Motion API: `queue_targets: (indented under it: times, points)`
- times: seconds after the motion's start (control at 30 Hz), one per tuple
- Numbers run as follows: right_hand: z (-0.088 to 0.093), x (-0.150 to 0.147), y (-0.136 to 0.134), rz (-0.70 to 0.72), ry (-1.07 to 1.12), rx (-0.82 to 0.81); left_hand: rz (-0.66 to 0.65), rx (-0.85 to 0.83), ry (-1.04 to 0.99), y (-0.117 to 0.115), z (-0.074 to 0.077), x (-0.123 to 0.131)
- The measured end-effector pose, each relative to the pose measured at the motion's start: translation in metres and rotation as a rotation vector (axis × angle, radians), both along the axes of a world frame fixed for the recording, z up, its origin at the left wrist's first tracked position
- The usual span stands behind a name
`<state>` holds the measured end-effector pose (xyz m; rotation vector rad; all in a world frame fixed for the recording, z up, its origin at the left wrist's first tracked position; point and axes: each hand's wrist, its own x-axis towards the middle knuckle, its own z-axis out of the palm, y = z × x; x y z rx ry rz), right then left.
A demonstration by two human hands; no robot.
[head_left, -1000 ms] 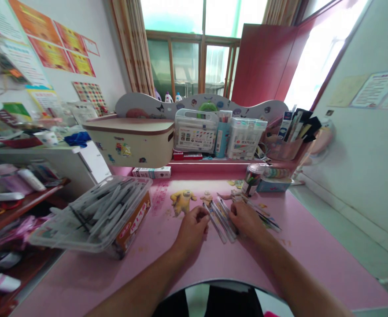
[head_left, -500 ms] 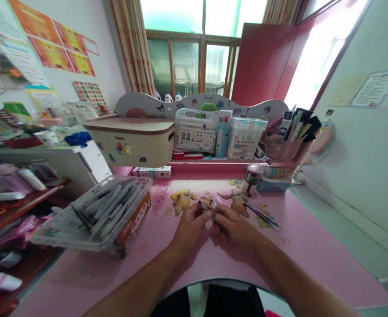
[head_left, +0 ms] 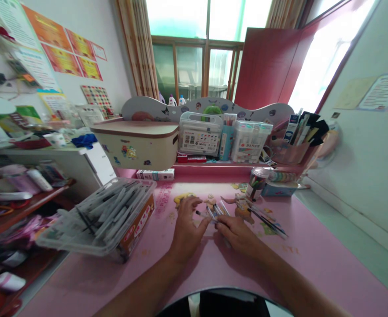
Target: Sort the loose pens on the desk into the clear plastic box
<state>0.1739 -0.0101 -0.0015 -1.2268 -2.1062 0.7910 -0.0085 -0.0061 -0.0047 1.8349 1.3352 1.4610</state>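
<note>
Over the middle of the pink desk my left hand (head_left: pixel 187 229) is open, its thumb and fingers apart, the thumb tip close to a small bunch of pens (head_left: pixel 215 212). My right hand (head_left: pixel 238 232) is closed around that bunch, whose dark-tipped, clear barrels fan out past the fingertips; one pen points toward the left hand. Whether the left thumb touches a pen I cannot tell. To the left stands a clear plastic box (head_left: pixel 97 248) heaped with grey pens (head_left: pixel 123 204). Several slim dark pens (head_left: pixel 268 222) lie on the desk right of my right hand.
A clear jar of pens (head_left: pixel 257 184) and a blue box (head_left: pixel 278 189) stand at the back right. On the raised shelf are a lidded cream bin (head_left: pixel 137 147), marker cases (head_left: pixel 251 141) and a pink pen holder (head_left: pixel 288 152). The pink desk (head_left: pixel 315 259) has a curved front edge.
My left hand has opened and drawn slightly away from the pens, its fingers spreading. The pens stay in my right hand and now fan out more. The view has shifted slightly.
</note>
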Motion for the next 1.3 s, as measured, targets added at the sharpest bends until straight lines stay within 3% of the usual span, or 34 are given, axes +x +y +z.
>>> queue_targets:
  times: [0.07, 0.13, 0.23, 0.37, 0.6, 0.77, 0.97, 1.3]
  points:
    - [-0.002, -0.002, -0.001, -0.034, -0.088, 0.055, 0.02, 0.222, 0.314, -0.002, 0.001, -0.001]
    - [-0.004, -0.003, -0.003, -0.05, -0.131, 0.108, -0.058, 0.328, 0.598, -0.005, -0.001, 0.0]
    - [-0.007, -0.008, -0.009, -0.063, -0.152, 0.175, -0.129, 0.311, 0.854, -0.009, -0.003, 0.004]
    - [-0.015, -0.012, -0.014, -0.065, -0.245, 0.311, -0.106, 0.179, 1.009, -0.015, -0.001, 0.006]
    - [-0.037, -0.002, 0.002, -0.015, -0.398, 0.523, -0.16, 0.082, 1.089, -0.016, -0.008, 0.009]
    - [-0.042, 0.001, 0.004, 0.002, -0.48, 0.549, -0.222, -0.099, 1.12, -0.009, -0.004, 0.006]
    - [-0.029, 0.002, 0.0, 0.044, -0.531, 0.448, -0.349, -0.083, 1.057, -0.003, 0.007, -0.006]
    - [-0.011, 0.001, -0.004, 0.059, -0.585, 0.37, -0.364, 0.02, 1.023, -0.001, -0.001, -0.012]
